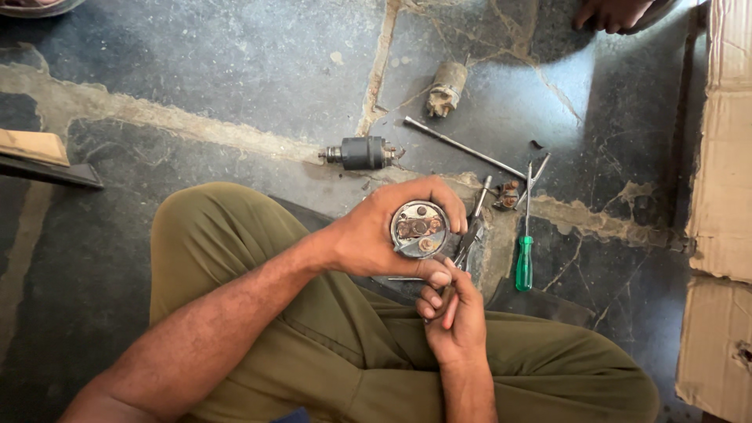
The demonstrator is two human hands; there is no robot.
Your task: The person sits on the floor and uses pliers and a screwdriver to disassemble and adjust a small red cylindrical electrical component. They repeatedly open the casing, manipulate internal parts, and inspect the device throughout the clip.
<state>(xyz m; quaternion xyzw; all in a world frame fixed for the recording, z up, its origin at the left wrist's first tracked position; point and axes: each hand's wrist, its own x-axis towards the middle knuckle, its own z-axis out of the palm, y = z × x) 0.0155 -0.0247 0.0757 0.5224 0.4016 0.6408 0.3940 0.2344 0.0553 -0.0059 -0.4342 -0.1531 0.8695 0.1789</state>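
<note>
My left hand [384, 227] is wrapped around a round metal cap [419, 229] with copper contacts showing on its open face. Just below it, my right hand [454, 317] grips the handles of pliers [468, 239], whose jaws reach up to the cap's right edge. Both hands hover over my lap, with legs in olive trousers [337, 360] folded on the floor.
On the dark stone floor lie a black cylindrical solenoid [362, 153], a rusty wound coil part [446, 88], a long metal rod [462, 147], a green-handled screwdriver [523, 254] and a small brush holder [507, 196]. Cardboard [724, 196] lines the right edge. Another person's foot [615, 12] shows at the top.
</note>
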